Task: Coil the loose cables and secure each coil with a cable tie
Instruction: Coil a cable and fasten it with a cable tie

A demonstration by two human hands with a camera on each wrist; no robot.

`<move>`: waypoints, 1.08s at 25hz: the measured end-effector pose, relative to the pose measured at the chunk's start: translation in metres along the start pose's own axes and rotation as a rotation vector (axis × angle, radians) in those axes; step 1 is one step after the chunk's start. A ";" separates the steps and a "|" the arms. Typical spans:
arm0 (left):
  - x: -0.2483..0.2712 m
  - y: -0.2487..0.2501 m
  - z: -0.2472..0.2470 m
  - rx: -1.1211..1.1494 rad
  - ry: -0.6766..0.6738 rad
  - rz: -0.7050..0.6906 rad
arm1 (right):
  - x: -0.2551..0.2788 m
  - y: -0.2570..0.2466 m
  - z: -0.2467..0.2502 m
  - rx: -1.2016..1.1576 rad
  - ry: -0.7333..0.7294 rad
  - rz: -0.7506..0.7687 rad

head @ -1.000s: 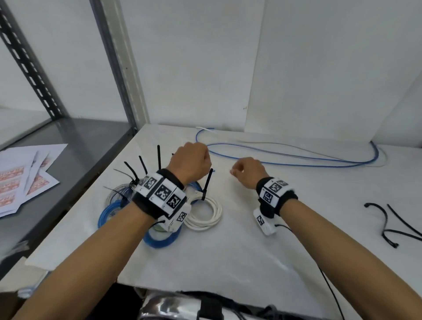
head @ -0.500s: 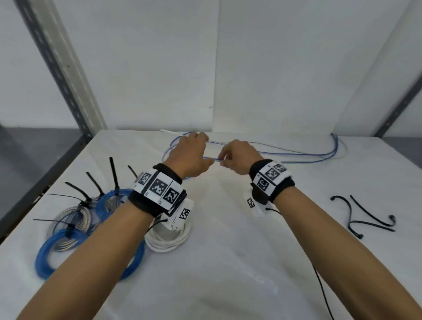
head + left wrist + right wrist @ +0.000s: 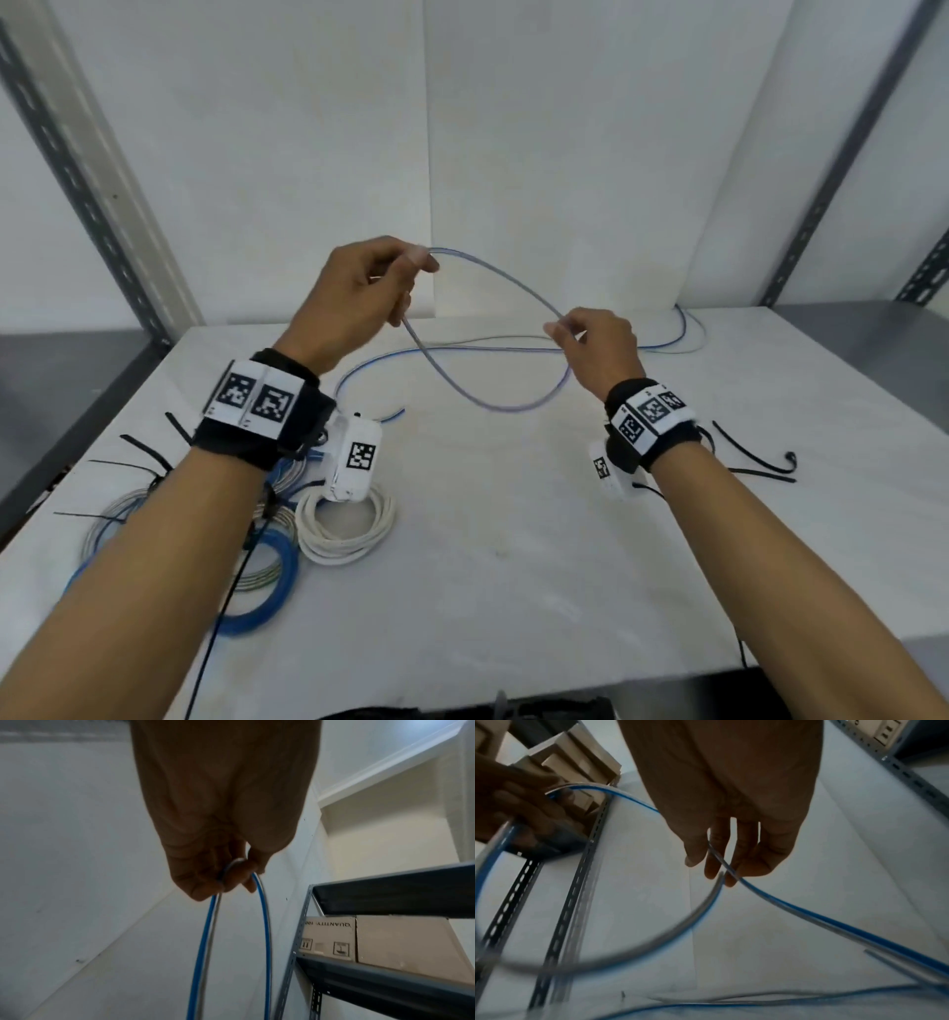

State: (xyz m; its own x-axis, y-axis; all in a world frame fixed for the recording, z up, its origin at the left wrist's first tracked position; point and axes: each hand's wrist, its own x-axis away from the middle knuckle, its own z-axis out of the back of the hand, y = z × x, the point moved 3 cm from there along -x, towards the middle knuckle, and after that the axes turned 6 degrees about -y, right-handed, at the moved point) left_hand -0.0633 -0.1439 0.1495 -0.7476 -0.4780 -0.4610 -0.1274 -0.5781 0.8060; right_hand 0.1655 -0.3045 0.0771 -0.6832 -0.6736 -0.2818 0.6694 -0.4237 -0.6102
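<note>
A loose blue-and-grey cable (image 3: pixel 493 288) is lifted off the white table (image 3: pixel 513 565). My left hand (image 3: pixel 359 293) is raised at the centre left and grips the cable (image 3: pixel 264 923), a loop hanging from its fingers. My right hand (image 3: pixel 590 339) is lower at the right and pinches the same cable (image 3: pixel 808 919) between thumb and fingers. The loop (image 3: pixel 513 406) sags between both hands. The cable's remaining length (image 3: pixel 683 329) trails to the table's back right. Loose black cable ties (image 3: pixel 760 462) lie at the right.
Several coiled cables with black ties sit at the front left: a white coil (image 3: pixel 349 529), a blue coil (image 3: pixel 267 580) and a grey one (image 3: pixel 113 519). Grey metal shelf posts (image 3: pixel 92 169) flank the table; cardboard boxes (image 3: pixel 385 939) sit on a shelf.
Both hands rose from the table with the blue cable. They moved apart, the left going up, the right out to the right, and a loop formed between them.
</note>
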 end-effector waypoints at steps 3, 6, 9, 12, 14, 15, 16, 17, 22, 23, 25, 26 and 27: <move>0.002 -0.004 -0.011 0.145 0.100 0.029 | 0.012 -0.013 -0.003 -0.283 0.080 0.054; 0.000 -0.016 -0.017 0.290 0.257 0.146 | 0.030 -0.025 -0.006 -0.363 0.247 0.063; 0.000 -0.030 -0.021 0.446 0.388 0.233 | 0.038 -0.017 -0.018 -0.424 0.176 -0.041; 0.002 -0.043 -0.030 0.553 0.484 0.287 | 0.048 -0.006 -0.025 -0.220 0.354 0.072; 0.004 -0.051 -0.038 0.617 0.525 0.303 | 0.055 -0.004 -0.028 -0.104 0.531 0.204; 0.005 -0.054 -0.042 0.649 0.544 0.306 | 0.054 -0.001 -0.029 -0.086 0.555 0.185; 0.005 -0.058 -0.045 0.678 0.563 0.306 | 0.049 0.005 -0.032 -0.158 0.515 0.104; 0.004 -0.061 -0.048 0.708 0.579 0.309 | 0.040 0.013 -0.036 -0.307 0.422 -0.023; -0.006 -0.084 -0.054 0.833 0.609 0.320 | 0.010 0.023 -0.043 -0.959 0.307 -0.223; -0.007 -0.089 -0.054 0.862 0.600 0.327 | 0.007 0.020 -0.038 -1.009 0.361 -0.184; -0.012 -0.098 -0.057 0.922 0.570 0.314 | -0.004 0.008 -0.030 -1.029 0.423 -0.103; -0.014 -0.101 -0.059 0.917 0.545 0.308 | -0.012 0.003 -0.030 -0.947 0.445 -0.054; -0.015 -0.105 -0.062 0.868 0.503 0.311 | -0.019 -0.005 -0.030 -0.835 0.451 0.005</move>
State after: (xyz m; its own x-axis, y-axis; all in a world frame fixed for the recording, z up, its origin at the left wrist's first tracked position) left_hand 0.0018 -0.1176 0.0489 -0.4959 -0.8587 -0.1292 -0.5489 0.1947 0.8129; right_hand 0.1661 -0.2713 0.0628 -0.8459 -0.3027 -0.4391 0.3675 0.2660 -0.8912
